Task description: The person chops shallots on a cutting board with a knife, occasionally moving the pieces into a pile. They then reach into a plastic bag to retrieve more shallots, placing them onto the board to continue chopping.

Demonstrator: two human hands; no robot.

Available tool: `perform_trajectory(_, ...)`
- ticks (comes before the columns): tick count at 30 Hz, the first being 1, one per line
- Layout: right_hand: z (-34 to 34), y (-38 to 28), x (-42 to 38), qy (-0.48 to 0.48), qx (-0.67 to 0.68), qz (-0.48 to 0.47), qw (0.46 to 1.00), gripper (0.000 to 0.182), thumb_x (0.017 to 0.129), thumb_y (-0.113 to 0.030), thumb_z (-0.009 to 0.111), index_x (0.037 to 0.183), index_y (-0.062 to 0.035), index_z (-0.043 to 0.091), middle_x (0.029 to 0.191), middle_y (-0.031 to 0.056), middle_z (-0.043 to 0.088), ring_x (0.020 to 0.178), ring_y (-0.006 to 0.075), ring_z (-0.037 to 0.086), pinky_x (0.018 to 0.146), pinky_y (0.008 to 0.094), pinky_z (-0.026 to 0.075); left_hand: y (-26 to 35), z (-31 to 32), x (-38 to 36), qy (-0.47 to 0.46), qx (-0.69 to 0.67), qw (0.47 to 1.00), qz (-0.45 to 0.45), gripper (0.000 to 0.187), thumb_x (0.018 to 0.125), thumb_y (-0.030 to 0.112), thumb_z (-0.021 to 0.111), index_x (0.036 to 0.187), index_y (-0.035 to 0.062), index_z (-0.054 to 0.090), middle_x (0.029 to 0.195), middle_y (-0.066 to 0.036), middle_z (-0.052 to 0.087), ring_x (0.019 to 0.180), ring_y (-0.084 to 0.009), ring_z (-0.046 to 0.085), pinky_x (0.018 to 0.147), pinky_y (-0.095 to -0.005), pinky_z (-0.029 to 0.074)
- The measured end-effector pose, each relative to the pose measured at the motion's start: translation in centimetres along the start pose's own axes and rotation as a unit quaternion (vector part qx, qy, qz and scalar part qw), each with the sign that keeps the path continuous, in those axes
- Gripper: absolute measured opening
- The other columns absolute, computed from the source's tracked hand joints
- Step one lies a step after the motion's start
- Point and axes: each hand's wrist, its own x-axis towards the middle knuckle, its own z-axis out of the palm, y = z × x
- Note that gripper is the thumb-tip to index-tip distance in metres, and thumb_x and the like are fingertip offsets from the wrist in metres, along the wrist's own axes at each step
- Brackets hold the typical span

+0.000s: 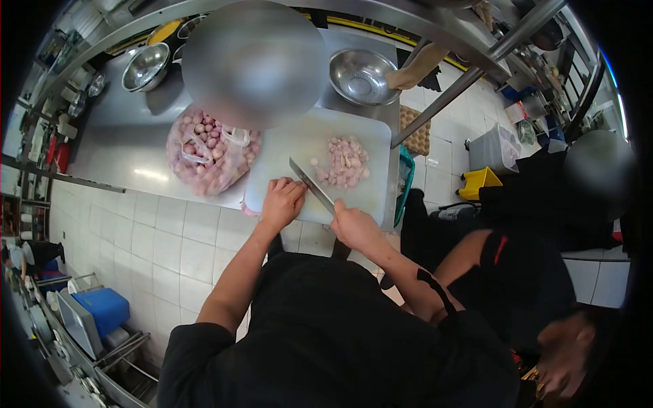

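My right hand is wrapped round the handle of a kitchen knife, its blade slanting up and left over the white cutting board. Close beside the blade, near the board's front edge, my left hand rests with fingers curled together; whatever they hold is hidden. A pile of peeled shallots, perhaps partly cut, lies on the board's right half. Left of the board sits a clear plastic bag full of unpeeled pinkish shallots.
A steel bowl stands behind the board, with another person's hand at its rim. More metal bowls are at the back left. A steel shelf post crosses at right. Another person is close on my right.
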Motion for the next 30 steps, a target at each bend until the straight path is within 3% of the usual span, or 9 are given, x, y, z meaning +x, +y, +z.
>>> perform_trajectory(4,0.0,1.1,0.3,0.003,0.023,-0.032,0.999,0.025,0.093,-0.018,0.055,0.109,0.0008,0.053,0.084,0.0269,0.07,0.082,0.0471,0.07,0.075,0.0589,0.054,-0.2,0.2,0.3,0.007,0.004,1.0,0.002,0.024,0.081,0.009,0.073,0.105,0.0118,0.071,0.106,0.001,0.071,0.101,-0.021,0.062,0.088,-0.0391,0.045)
perform_trajectory(15,0.9,1.8,-0.2,-0.007,0.04,-0.01,0.999,0.025,0.094,-0.021,0.055,0.108,-0.0006,0.051,0.083,0.0262,0.07,0.081,0.0475,0.069,0.075,0.0591,0.053,-0.1,0.4,-0.2,-0.003,0.019,1.0,0.005,0.024,0.081,0.01,0.073,0.104,0.0119,0.07,0.107,0.001,0.071,0.1,-0.0214,0.061,0.088,-0.0395,0.045)
perform_trajectory(22,-1.9,0.7,-1.9,-0.025,0.023,-0.013,0.999,0.024,0.094,-0.019,0.055,0.107,0.0003,0.051,0.082,0.0262,0.07,0.081,0.0469,0.069,0.074,0.0588,0.053,0.2,0.0,-0.1,0.001,0.013,1.0,0.008,0.025,0.081,0.01,0.073,0.105,0.0104,0.07,0.107,0.0,0.071,0.1,-0.0213,0.061,0.088,-0.0391,0.045)
perform_trajectory(30,-0.3,0.6,2.3,0.017,0.04,-0.013,0.999,0.025,0.092,-0.018,0.055,0.107,0.0008,0.051,0.083,0.0271,0.069,0.081,0.0482,0.068,0.074,0.0582,0.053,0.1,0.1,-0.2,0.004,0.018,1.0,0.009,0.025,0.081,0.01,0.074,0.105,0.0103,0.07,0.106,0.001,0.071,0.101,-0.0215,0.061,0.089,-0.0391,0.046)
